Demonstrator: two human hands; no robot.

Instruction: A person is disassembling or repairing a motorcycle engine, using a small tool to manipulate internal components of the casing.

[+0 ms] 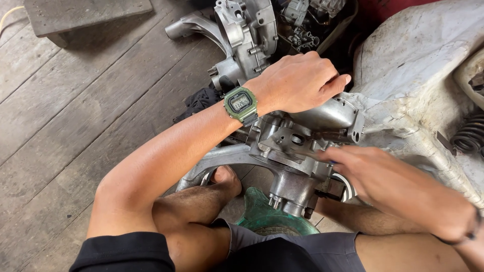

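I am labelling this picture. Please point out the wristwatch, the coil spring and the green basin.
wristwatch (240, 104), head view, on its display face.
coil spring (470, 135), head view, on its middle coils.
green basin (259, 214), head view, on its rim.

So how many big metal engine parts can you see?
2. One engine part lies under both hands, left hand on top, right hand beside. Another engine part stands behind. More may be hidden.

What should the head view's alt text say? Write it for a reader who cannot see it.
A seated person's left hand rests on a grey metal engine casing while the blurred right hand reaches to its side. A second casing lies behind on the plank floor.
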